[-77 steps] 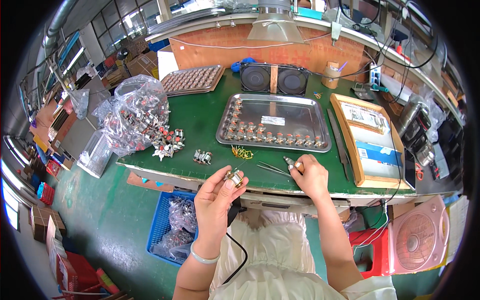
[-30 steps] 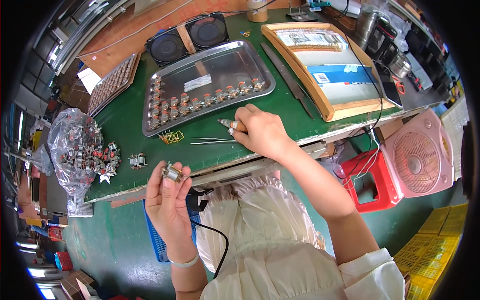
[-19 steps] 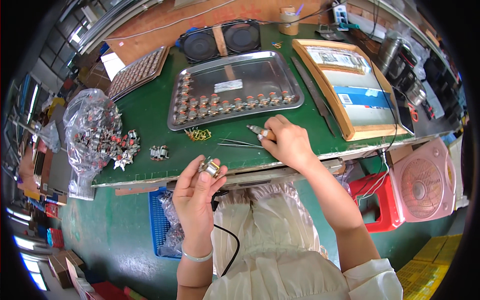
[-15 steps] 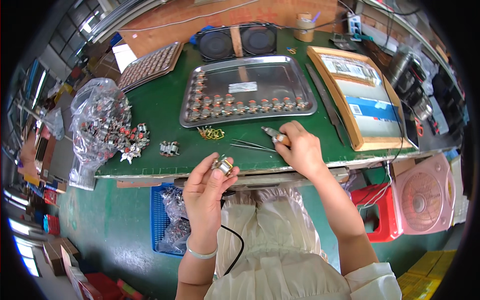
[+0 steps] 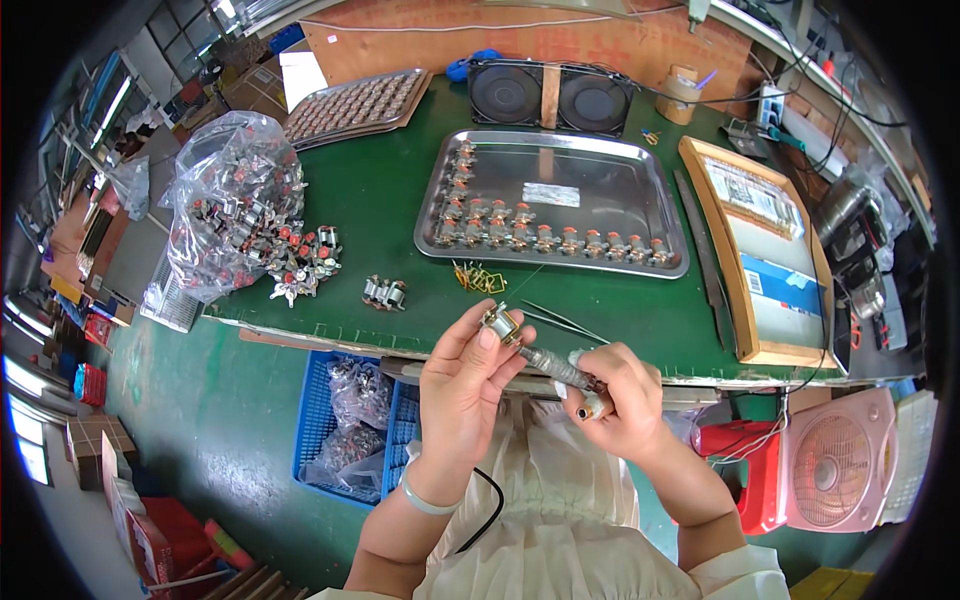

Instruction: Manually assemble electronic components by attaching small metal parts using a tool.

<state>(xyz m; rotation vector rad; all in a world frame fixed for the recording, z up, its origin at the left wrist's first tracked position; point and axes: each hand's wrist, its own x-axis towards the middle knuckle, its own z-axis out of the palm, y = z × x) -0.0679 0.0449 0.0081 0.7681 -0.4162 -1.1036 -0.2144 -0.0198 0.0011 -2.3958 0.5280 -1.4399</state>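
**Tool meets the part**

At the desk's (image 5: 380, 200) near edge, the right hand (image 5: 615, 395) has left the desk and now brings its metal tool (image 5: 553, 366) to the small part (image 5: 500, 322) pinched in the left hand's (image 5: 465, 375) fingers; right fingers are wrapped around the tool. The work on the part looks under way.

Left hand (image 5: 462, 372): raised, fingers curled, thumb and fingertips pinched closed.
Right hand (image 5: 615, 398): fisted in a closed grip, close beside the left.
Forearms: both enter from lower edge.

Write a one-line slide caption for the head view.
Left hand holds a small metal part against a tool gripped by the right hand, above a green bench.
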